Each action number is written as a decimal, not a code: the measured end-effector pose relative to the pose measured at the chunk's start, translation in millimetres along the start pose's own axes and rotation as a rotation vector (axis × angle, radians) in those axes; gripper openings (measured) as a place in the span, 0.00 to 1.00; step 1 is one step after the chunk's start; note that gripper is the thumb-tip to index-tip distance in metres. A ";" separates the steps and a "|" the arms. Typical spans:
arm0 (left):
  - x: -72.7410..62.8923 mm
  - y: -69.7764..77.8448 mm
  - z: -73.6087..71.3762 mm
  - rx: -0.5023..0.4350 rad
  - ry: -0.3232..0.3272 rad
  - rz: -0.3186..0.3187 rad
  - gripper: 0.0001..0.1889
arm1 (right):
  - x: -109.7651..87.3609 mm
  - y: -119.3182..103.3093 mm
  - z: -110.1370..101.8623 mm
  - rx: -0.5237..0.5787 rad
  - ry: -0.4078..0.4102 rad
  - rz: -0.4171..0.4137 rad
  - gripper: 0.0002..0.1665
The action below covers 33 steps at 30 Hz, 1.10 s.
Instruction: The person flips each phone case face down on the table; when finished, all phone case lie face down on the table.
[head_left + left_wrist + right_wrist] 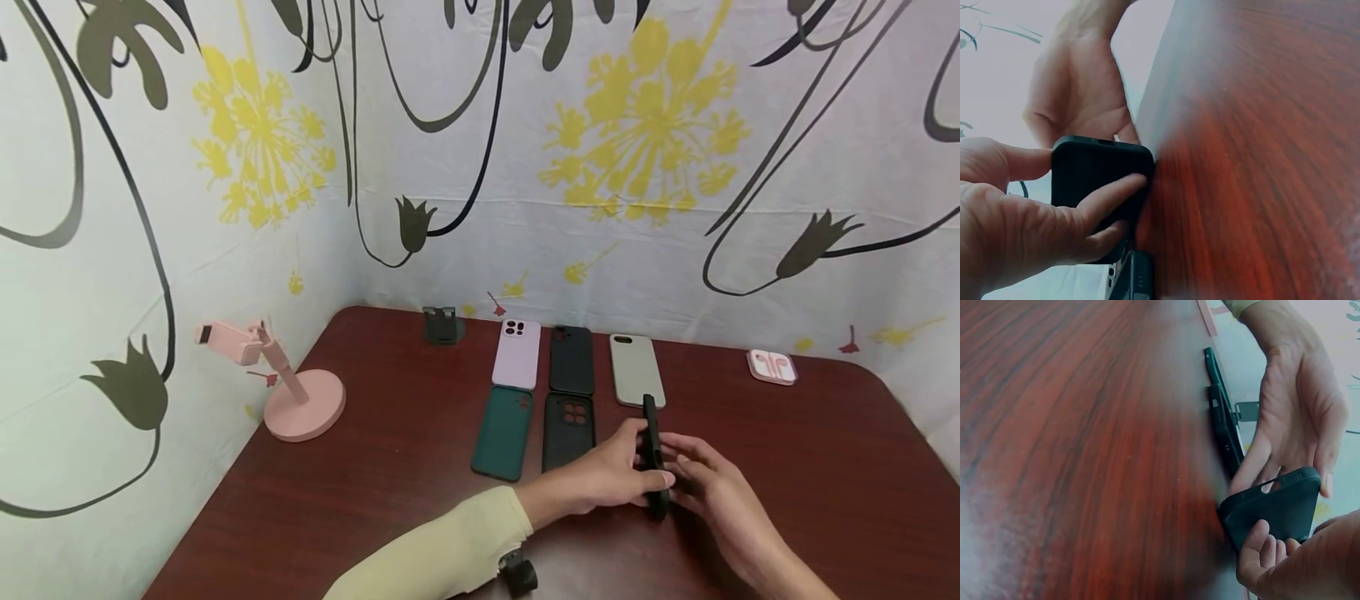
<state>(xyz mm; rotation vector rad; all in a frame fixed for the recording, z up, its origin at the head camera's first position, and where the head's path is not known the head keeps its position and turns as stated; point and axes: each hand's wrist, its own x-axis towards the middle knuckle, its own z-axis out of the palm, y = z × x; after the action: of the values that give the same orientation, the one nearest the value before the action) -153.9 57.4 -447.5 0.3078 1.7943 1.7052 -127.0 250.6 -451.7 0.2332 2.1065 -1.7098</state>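
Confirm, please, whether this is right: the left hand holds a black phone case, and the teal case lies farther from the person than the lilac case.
One part is wrong: the teal case lies nearer than the lilac case, not farther, as the head view shows. The left hand does hold a black phone case.

A phone case (637,371) lies behind the held case (651,437).

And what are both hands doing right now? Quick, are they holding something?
Left hand: closed, holding the black phone case.
Right hand: right at the same case, but I can't tell if it's gripping.
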 end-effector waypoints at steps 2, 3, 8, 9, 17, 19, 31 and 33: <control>0.5 -0.2 -1.5 -0.073 0.000 0.009 0.38 | 2.0 1.1 1.9 -0.021 -0.001 0.004 0.30; 0.6 -0.5 -1.9 -0.095 0.003 0.012 0.38 | 2.7 1.9 2.8 -0.031 -0.001 0.002 0.30; -0.4 -3.5 -4.0 -0.157 0.033 0.026 0.36 | 4.2 7.3 5.0 -0.112 0.021 -0.036 0.34; -1.2 -4.1 -4.5 -0.169 0.037 0.031 0.36 | 4.3 8.0 5.2 -0.130 0.029 -0.043 0.35; -3.8 -6.2 -9.0 -0.239 0.036 0.035 0.34 | 3.8 8.0 3.3 -0.220 0.052 -0.048 0.39; -3.0 -5.8 -8.7 -0.246 0.037 0.037 0.35 | 3.9 7.4 1.9 -0.219 0.064 -0.044 0.40; 6.3 -6.6 -7.1 -0.188 0.077 0.038 0.36 | 8.5 0.9 -9.8 -0.292 0.112 -0.093 0.52; 7.4 -6.4 -6.8 -0.121 0.093 0.030 0.37 | 10.3 -0.6 -11.9 -0.350 0.119 -0.109 0.53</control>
<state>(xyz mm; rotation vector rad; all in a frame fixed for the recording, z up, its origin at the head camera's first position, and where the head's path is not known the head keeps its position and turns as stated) -161.9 55.3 -456.1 0.2072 1.7505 1.8677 -139.1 260.6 -453.6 0.1202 2.5024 -1.3789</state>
